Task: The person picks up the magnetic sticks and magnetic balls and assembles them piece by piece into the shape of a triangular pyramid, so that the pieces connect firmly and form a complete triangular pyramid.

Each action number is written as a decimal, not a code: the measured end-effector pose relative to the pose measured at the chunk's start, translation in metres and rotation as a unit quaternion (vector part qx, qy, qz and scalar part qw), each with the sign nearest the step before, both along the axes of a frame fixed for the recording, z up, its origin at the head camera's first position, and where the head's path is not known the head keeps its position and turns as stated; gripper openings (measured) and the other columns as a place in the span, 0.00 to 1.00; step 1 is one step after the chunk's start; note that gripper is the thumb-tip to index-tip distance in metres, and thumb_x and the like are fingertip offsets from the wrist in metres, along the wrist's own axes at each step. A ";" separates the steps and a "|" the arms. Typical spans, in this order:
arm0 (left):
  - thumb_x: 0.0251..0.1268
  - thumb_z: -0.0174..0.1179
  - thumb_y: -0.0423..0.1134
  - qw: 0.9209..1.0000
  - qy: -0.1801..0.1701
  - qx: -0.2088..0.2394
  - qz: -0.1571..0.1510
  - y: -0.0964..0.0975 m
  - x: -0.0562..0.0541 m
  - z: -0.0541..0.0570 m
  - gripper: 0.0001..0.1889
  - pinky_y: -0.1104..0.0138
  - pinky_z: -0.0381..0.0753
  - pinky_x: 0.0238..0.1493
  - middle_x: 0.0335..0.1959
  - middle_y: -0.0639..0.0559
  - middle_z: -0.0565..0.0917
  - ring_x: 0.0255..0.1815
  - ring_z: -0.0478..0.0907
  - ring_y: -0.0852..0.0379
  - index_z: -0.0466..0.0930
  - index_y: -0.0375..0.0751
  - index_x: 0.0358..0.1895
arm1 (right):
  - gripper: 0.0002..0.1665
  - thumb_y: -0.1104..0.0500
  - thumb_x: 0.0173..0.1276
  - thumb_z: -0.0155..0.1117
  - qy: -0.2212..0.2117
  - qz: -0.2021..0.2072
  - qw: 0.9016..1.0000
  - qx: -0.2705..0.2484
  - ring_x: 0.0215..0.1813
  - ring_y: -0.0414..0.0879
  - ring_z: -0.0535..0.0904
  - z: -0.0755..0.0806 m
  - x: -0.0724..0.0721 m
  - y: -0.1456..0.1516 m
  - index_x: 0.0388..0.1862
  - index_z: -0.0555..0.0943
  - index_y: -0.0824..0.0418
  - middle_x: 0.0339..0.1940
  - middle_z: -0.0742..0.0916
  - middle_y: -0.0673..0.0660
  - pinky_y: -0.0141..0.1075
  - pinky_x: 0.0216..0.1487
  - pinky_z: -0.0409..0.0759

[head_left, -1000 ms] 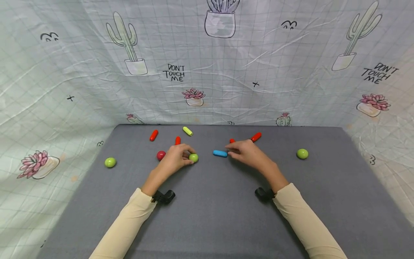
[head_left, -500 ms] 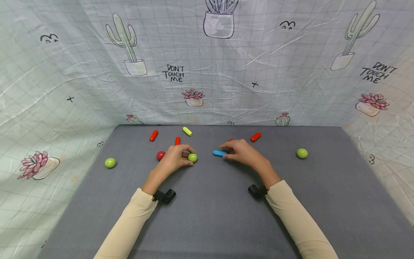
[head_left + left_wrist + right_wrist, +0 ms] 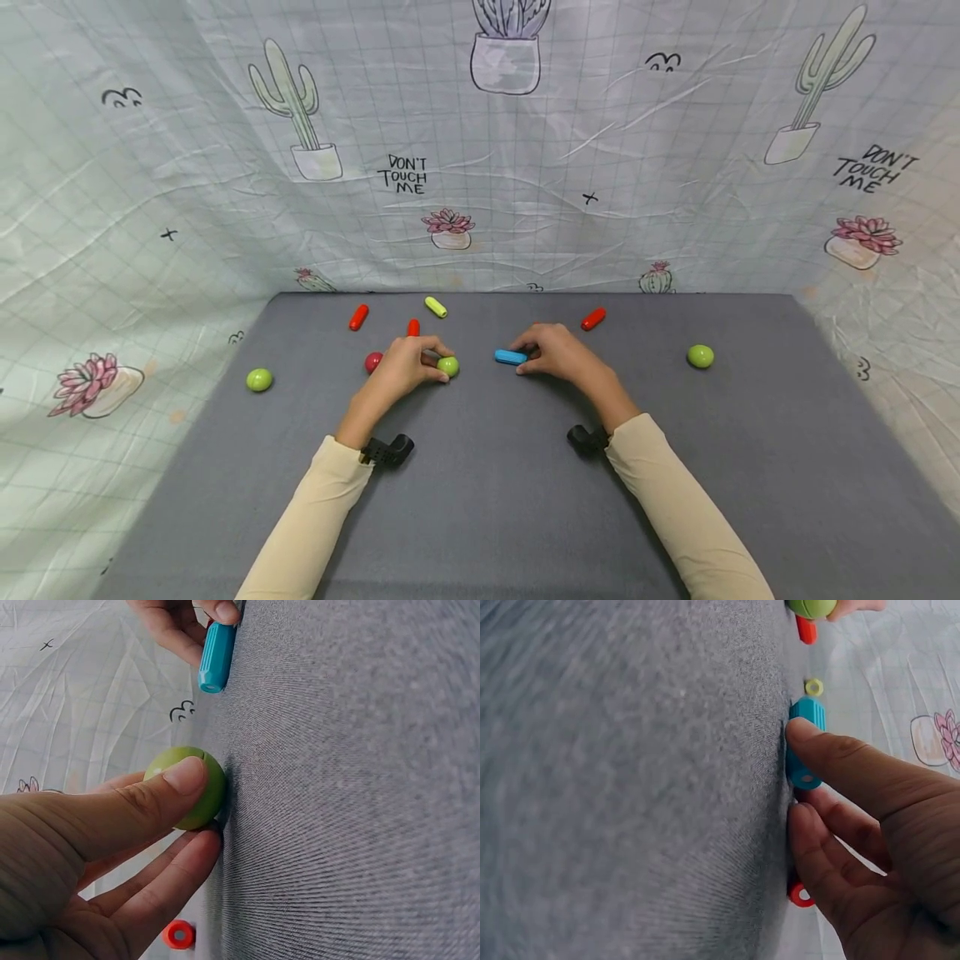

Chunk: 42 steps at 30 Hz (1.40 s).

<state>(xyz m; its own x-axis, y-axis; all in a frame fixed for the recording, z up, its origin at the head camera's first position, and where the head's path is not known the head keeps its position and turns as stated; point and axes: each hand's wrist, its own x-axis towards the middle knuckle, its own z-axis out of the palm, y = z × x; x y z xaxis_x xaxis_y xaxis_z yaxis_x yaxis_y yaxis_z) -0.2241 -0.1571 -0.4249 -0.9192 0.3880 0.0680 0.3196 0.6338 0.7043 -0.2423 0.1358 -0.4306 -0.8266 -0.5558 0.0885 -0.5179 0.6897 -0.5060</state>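
Observation:
My left hand [image 3: 405,367] pinches a glossy green ball [image 3: 448,366] resting on the grey cloth. In the left wrist view the thumb lies across the green ball [image 3: 184,776], the fingers behind and below it. To the right, my right hand [image 3: 557,354] pinches the right end of a ribbed blue tube [image 3: 511,357], thumb on the near side and fingers on the far side. A hole shows in the end of the blue tube [image 3: 807,761] in the right wrist view. The tube lies on the cloth, pointing toward the green ball.
Near the left hand lie a red ball [image 3: 373,362] and a red tube [image 3: 414,327]. Farther back are another red tube [image 3: 359,317], a yellow-green tube [image 3: 436,307] and a red tube [image 3: 594,318]. Green balls [image 3: 259,380] sit at both sides. A printed curtain [image 3: 525,167] hangs behind.
My right hand has moved left onto the blue tube and its fingers have closed about the end, covering a red tube behind. The left hand stays at the green ball.

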 end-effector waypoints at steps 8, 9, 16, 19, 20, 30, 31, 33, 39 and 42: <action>0.48 0.79 0.29 1.000 -0.004 -0.009 0.010 0.002 0.001 -0.001 0.17 0.59 0.87 0.45 0.48 0.43 0.89 0.46 0.89 0.49 0.88 0.38 0.45 | 0.18 0.55 0.60 0.80 0.012 -0.008 1.000 0.003 0.45 0.47 0.86 -0.002 0.001 -0.002 0.48 0.90 0.60 0.44 0.88 0.55 0.37 0.47 0.85; 0.49 0.79 0.29 1.000 -0.004 -0.013 0.013 0.002 0.001 -0.001 0.17 0.58 0.87 0.46 0.48 0.43 0.89 0.46 0.89 0.49 0.88 0.38 0.45 | 0.18 0.56 0.60 0.80 0.012 -0.008 1.000 0.000 0.45 0.47 0.86 -0.002 0.001 -0.002 0.48 0.90 0.60 0.44 0.88 0.56 0.36 0.47 0.85; 0.49 0.78 0.29 1.000 -0.014 -0.017 0.020 0.000 0.003 0.001 0.17 0.58 0.87 0.46 0.48 0.43 0.89 0.46 0.89 0.49 0.88 0.38 0.45 | 0.16 0.57 0.60 0.79 0.020 -0.001 1.000 -0.013 0.44 0.47 0.86 -0.003 0.000 -0.003 0.47 0.91 0.60 0.44 0.89 0.55 0.36 0.46 0.85; 0.49 0.78 0.29 1.000 -0.013 -0.012 0.025 0.000 0.004 0.000 0.18 0.58 0.87 0.46 0.47 0.43 0.89 0.46 0.89 0.49 0.88 0.37 0.45 | 0.15 0.58 0.62 0.78 0.021 0.002 1.000 -0.010 0.44 0.47 0.86 -0.003 0.000 -0.003 0.47 0.91 0.59 0.44 0.90 0.55 0.37 0.46 0.85; 0.49 0.78 0.29 1.000 -0.012 -0.010 0.027 0.000 0.004 -0.001 0.17 0.59 0.87 0.46 0.47 0.42 0.89 0.47 0.89 0.48 0.88 0.37 0.45 | 0.15 0.58 0.62 0.78 0.018 -0.001 1.000 -0.009 0.45 0.46 0.86 -0.002 0.000 -0.003 0.48 0.91 0.59 0.45 0.90 0.54 0.38 0.46 0.84; 0.49 0.78 0.28 0.999 -0.005 -0.004 0.035 0.004 0.004 -0.001 0.18 0.60 0.87 0.46 0.48 0.43 0.89 0.47 0.88 0.48 0.88 0.38 0.46 | 0.17 0.59 0.63 0.77 0.007 -0.038 0.998 -0.058 0.39 0.42 0.81 0.001 0.009 0.007 0.52 0.90 0.54 0.44 0.91 0.50 0.35 0.41 0.80; 0.49 0.78 0.28 0.999 -0.004 -0.005 0.036 0.004 0.004 -0.001 0.18 0.60 0.87 0.46 0.47 0.43 0.89 0.46 0.88 0.48 0.88 0.38 0.46 | 0.17 0.60 0.63 0.77 0.011 -0.040 0.997 -0.067 0.37 0.41 0.79 0.001 0.010 0.008 0.52 0.90 0.54 0.43 0.91 0.50 0.34 0.39 0.78; 0.49 0.78 0.28 0.999 -0.001 -0.004 0.036 0.005 0.005 -0.001 0.18 0.60 0.87 0.45 0.47 0.42 0.89 0.46 0.89 0.48 0.88 0.37 0.46 | 0.17 0.60 0.61 0.78 0.016 -0.049 0.995 -0.087 0.34 0.41 0.77 0.002 0.013 0.011 0.51 0.90 0.54 0.41 0.90 0.49 0.34 0.36 0.76; 0.51 0.77 0.28 0.999 0.014 0.010 0.044 0.009 0.007 -0.003 0.18 0.61 0.88 0.43 0.46 0.41 0.89 0.44 0.89 0.48 0.88 0.35 0.47 | 0.18 0.62 0.59 0.79 0.008 -0.080 0.987 -0.137 0.37 0.43 0.80 0.005 0.022 0.018 0.50 0.91 0.55 0.43 0.90 0.52 0.35 0.38 0.79; 0.51 0.77 0.28 0.998 0.023 0.019 0.055 0.013 0.011 -0.003 0.17 0.62 0.88 0.42 0.44 0.41 0.89 0.42 0.89 0.48 0.88 0.34 0.47 | 0.18 0.62 0.59 0.80 0.000 -0.089 0.985 -0.148 0.41 0.44 0.84 0.007 0.026 0.021 0.49 0.91 0.55 0.46 0.90 0.52 0.35 0.41 0.82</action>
